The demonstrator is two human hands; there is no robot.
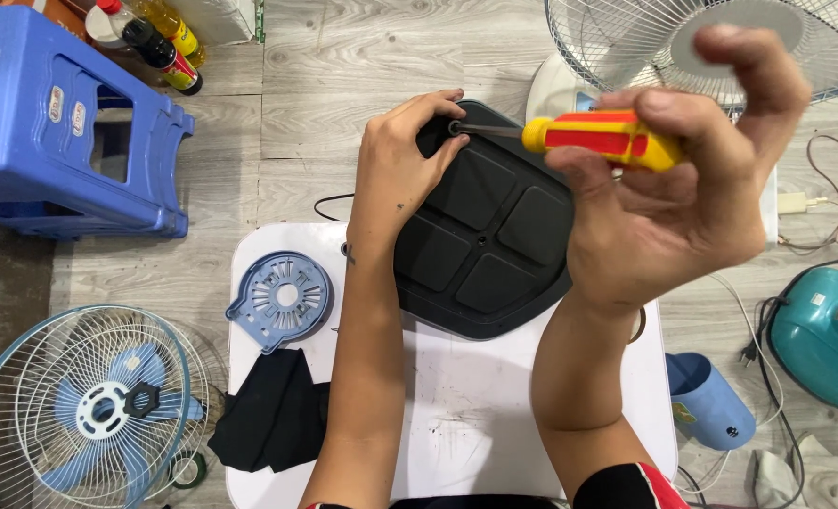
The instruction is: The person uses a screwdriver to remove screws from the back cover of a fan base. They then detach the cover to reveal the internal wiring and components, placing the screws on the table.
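**Screwdriver on a dark fan base, seen from above**

Head view: a dark, squarish plastic base [489, 236] with four raised panels lies underside up at the far edge of a white table [456, 415], overhanging it. The left hand [402, 160] presses down on the base's far left corner, fingers curled over the rim beside a screw hole; it steadies the base rather than closing round it. The right hand [683, 179] is raised to the right of the base, fingers closed round the yellow and red handle of a screwdriver [598, 137]. The thin shaft runs left, its tip at the screw hole just beside the left fingertips.

On the table's left part lie a pale blue round slotted cover [280, 299] and, nearer, a black cloth [273, 415]. On the wooden floor, a blue plastic stool [61, 123] stands far left, and a caged fan with blue blades [89, 405] lies near left. A white fan guard [626, 38] shows far right, a teal fan housing [824, 335] at the right edge.
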